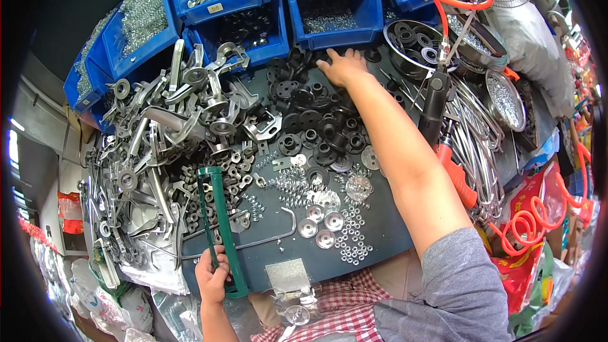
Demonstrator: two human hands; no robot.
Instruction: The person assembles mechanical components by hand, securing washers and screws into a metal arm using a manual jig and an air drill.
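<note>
My left hand (212, 273) is closed around the lower end of a green caulking gun frame (227, 228), a long half-open cradle standing nearly upright at the table's near left. My right arm stretches across to the back of the table. There my right hand (345, 69) is open, its fingers apart at the far edge of a heap of black flanged round caps (326, 128), just below a blue bin (337, 19). No part shows in that hand, though its underside is hidden. A bent metal rod (266, 238) lies to the right of the green frame.
Metal handles and triggers (164, 126) pile up on the left. Springs (294, 189), silver discs (325, 239) and nuts (354, 234) lie mid-table. At right are a black power screwdriver (435, 101), an orange-handled tool (457, 174), metal rods (478, 152) and a coiled orange hose (529, 225).
</note>
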